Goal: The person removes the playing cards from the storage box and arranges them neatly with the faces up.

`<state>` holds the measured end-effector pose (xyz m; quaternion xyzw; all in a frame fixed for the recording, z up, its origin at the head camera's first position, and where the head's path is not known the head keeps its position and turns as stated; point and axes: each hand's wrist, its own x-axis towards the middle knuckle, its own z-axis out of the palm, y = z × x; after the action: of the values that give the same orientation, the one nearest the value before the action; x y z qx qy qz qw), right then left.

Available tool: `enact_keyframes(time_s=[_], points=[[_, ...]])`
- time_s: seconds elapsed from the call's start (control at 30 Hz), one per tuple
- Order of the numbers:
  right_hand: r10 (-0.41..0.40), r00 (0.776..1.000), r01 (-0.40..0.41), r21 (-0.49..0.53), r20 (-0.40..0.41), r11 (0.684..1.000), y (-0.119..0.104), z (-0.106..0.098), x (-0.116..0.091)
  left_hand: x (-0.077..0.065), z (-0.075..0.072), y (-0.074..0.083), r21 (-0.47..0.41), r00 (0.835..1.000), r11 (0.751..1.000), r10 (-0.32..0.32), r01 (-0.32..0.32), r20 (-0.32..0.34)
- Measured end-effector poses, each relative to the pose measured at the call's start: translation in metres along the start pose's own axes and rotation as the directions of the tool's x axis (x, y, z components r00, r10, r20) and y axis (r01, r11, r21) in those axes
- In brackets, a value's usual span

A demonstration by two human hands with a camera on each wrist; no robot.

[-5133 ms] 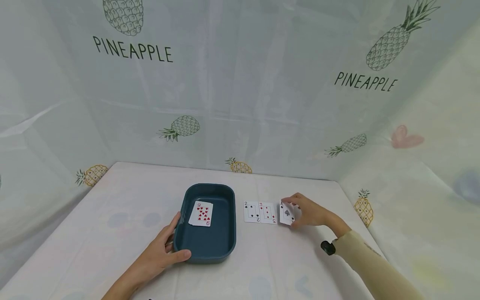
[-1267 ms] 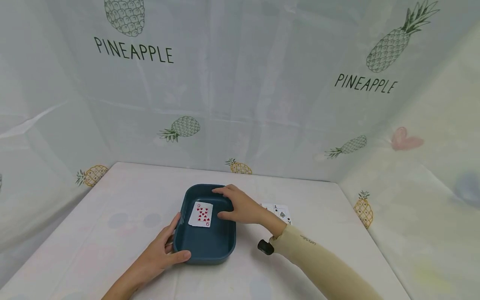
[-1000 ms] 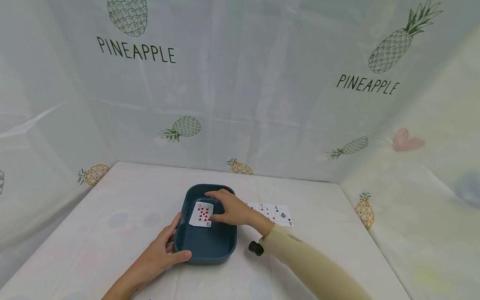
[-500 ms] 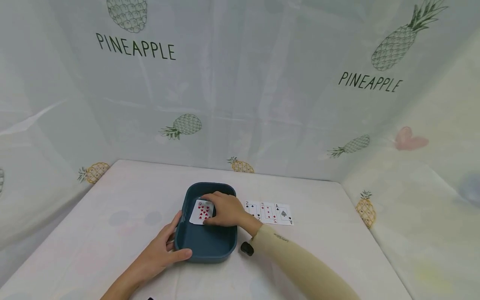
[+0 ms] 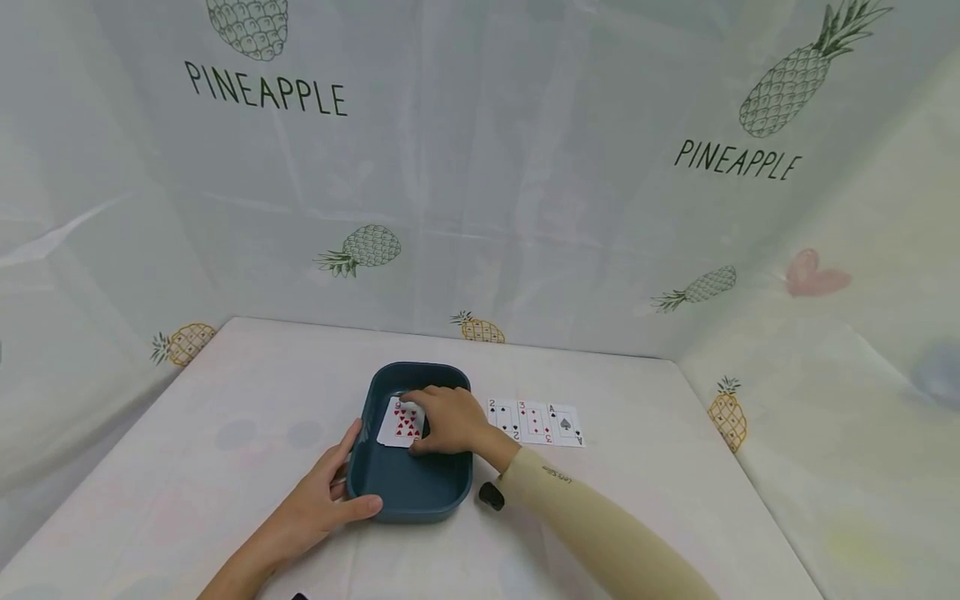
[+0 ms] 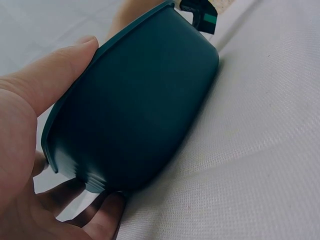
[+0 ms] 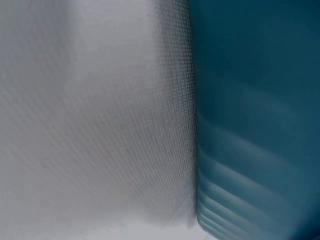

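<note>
A dark blue tray (image 5: 414, 492) sits on the white cloth, holding a small stack of playing cards (image 5: 401, 422) with the nine of hearts on top. My left hand (image 5: 321, 498) grips the tray's left side, thumb on the rim; in the left wrist view its fingers curl against the outer wall (image 6: 135, 95). Inside the tray, my right hand (image 5: 450, 419) has its thumb and a finger at the bottom and top edges of the top card. The right wrist view shows only the tray's outer wall (image 7: 255, 100) and cloth; the hand is outside it.
Right of the tray three cards lie face up in a row: a two of spades (image 5: 502, 417), a three of diamonds (image 5: 535, 422) and an ace of spades (image 5: 566, 426). A pineapple-print sheet (image 5: 525, 208) hangs behind the table.
The ace of spades, earlier tilted up in my right hand, now lies flat beside the three. That hand has moved left into the tray and closed around the top card's edges. My left hand stays put.
</note>
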<state>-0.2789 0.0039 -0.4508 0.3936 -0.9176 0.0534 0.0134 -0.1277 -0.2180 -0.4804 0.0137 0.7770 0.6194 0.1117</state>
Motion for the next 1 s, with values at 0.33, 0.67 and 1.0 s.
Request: enact_keyframes(time_s=[0.33, 0.67, 1.0], points=[[0.006, 0.999, -0.006, -0.016, 0.044, 1.0, -0.0007, -0.0023, 0.0013, 0.0014, 0.0005, -0.0009, 0.034, 1.0, 0.999, 0.003, -0.003, -0.013], [-0.022, 0.996, 0.024, -0.023, 0.081, 0.999, -0.0012, -0.0067, -0.0007, 0.0014, 0.0001, -0.0024, 0.042, 1.0, 0.999, 0.0, 0.001, -0.009], [-0.047, 0.996, 0.049, -0.024, 0.073, 0.999, -0.0015, -0.0093, -0.0026, 0.0032, 0.0013, -0.0027, 0.072, 1.0, 0.997, -0.007, 0.009, -0.024]])
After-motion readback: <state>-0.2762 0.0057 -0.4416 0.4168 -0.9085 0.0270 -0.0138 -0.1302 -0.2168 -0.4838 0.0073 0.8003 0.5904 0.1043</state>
